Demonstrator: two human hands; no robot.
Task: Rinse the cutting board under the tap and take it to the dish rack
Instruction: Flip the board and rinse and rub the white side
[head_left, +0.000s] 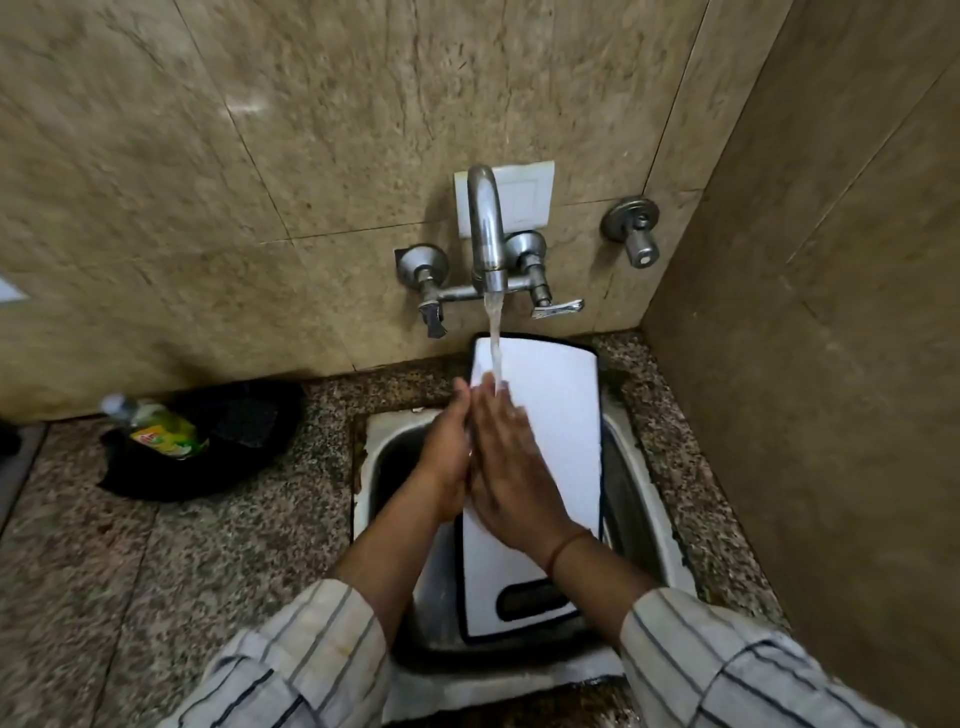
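A white cutting board (550, 431) with a dark rim and a handle slot near me lies lengthwise over the sink (362, 499), its far end propped on the counter under the tap (485, 228). Water (496, 338) runs from the spout onto my fingertips and the board's far left part. My right hand (511, 467) rests flat on the board's left side, fingers straight. My left hand (445, 452) presses against it along the board's left edge. Whether it grips that edge is hidden.
A green dish-soap bottle (158, 427) lies on a black object (244, 431) on the speckled granite counter (208, 571) to the left. Two lever handles (557, 309) flank the spout and a separate valve (632, 226) sticks out of the tiled wall. A side wall (831, 364) closes the right.
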